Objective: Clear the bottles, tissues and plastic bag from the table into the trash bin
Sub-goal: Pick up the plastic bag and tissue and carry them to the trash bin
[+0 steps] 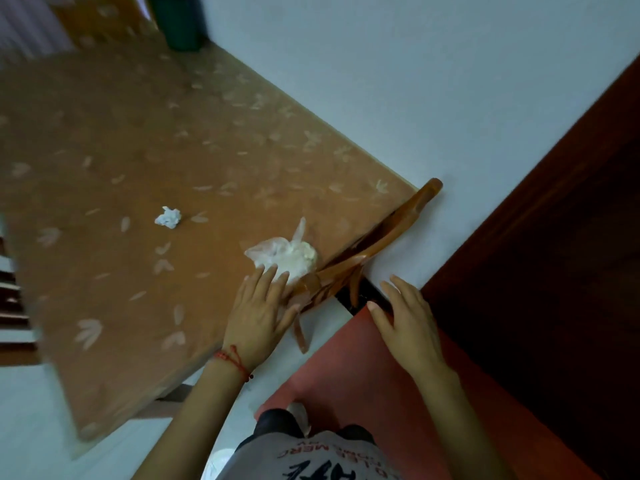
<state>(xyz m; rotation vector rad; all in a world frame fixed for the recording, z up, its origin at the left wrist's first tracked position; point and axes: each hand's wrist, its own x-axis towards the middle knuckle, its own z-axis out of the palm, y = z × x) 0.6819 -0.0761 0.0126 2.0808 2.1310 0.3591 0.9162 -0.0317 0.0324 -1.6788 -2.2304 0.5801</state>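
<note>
Left hand (258, 310) — open, fingers spread and flat, fingertips just touching the near side of the plastic bag (282, 255); nothing gripped yet. Right hand (407, 317) likewise open and empty, hanging off the tabletop over the gap by the wall, well apart from any task item. The bag is a crumpled clear bundle with something white inside, lying on the table (104, 133) close to its right-hand edge, just beside the top rail of a wooden chair (374, 244) pushed in at that edge. From the left hand the bag lies straight ahead, beyond the fingertips; its twisted tail points up and away toward the far edge, so the long axis runs roughly in line with the fingers. Left hand is clearly nearer — the right would have to cross the chair rail. A crumpled tissue (168, 217) sits alone toward the middle of the tabletop, left of the bag and well apart from both hands. No bottles visible on the table. A dark green bin (178, 24), blurred, stands past the far corner. Judgement: the coming move is a short forward reach and a closing of the left fingers over the bundle; thin film may slip or snag on the chair rail.
</note>
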